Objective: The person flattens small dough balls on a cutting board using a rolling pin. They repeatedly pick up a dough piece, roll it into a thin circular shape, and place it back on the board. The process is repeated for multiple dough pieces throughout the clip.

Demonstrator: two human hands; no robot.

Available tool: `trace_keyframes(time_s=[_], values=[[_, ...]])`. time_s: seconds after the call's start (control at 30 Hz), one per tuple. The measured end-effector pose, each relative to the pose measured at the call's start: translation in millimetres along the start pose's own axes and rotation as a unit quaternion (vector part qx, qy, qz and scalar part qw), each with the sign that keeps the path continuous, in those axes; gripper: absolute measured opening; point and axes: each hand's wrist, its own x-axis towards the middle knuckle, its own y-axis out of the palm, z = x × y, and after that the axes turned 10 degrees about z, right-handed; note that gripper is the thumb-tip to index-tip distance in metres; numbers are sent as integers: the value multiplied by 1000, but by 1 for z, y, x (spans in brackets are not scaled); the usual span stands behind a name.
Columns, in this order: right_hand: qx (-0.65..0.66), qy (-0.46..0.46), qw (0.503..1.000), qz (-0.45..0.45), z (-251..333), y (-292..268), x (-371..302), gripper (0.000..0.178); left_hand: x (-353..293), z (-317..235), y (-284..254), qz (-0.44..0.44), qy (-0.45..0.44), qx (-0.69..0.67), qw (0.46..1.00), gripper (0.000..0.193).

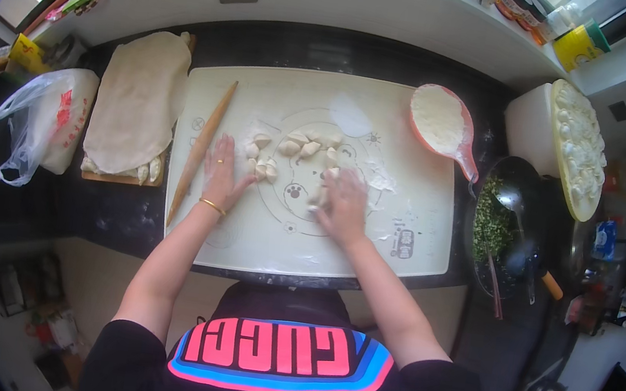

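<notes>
The left hand, spread wide, sits just left of dough pieces on the mat; the right hand curves at their right, its grip unclear. Outward, the scoop holds flour; the wok, chopped greens.

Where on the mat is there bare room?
Front strip of the mat, between left hand, right hand and near edge; right front corner, nearer than the pink bowl; far strip beyond the dough pieces, between rolling pin and bowl. Crowded: mid-mat, dough pieces around both hands.

Cream dough pieces, pink bowl
</notes>
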Motion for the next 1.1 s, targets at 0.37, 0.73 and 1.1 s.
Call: trace_keyframes(time_s=[0.37,0.73,1.1], values=[[-53,-46,997,12,72,33,62,77,2,-3,-19,106,14,122,987,88],[-78,-56,995,-22,66,46,86,73,4,-4,-21,108,1,101,989,77],[-147,36,988,18,38,25,138,70,6,2,-18,98,-3,99,990,71]])
